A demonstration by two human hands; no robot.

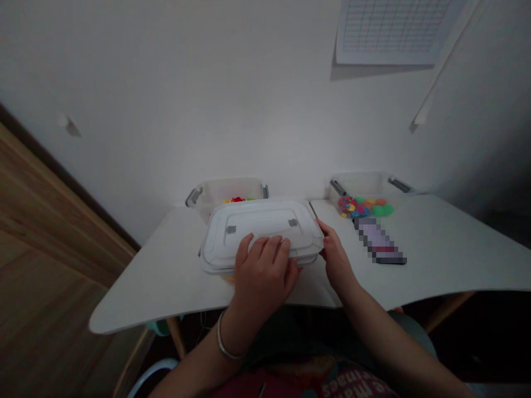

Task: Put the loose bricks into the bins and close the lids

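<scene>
A white rectangular plastic lid [257, 218] with rounded corners and two small grey patches lies in front of me. Its front edge shows a doubled rim, with a little yellowish colour below at the left; what is underneath is mostly hidden. Across the near edge lies my left hand [263, 271], fingers bent over the top and thumb low at the front, gripping the rim. My right hand [334, 254] holds the right end, its fingertips partly hidden behind the corner. A bracelet [224, 338] circles my left wrist.
Behind the lid stands a clear bin [211, 192] with colourful pieces, partly covered. Another clear bin [365, 181] at the right holds bright plastic pieces. A pixelated phone-shaped object [379, 241] lies on the white table [153, 276]. A wall rises directly behind.
</scene>
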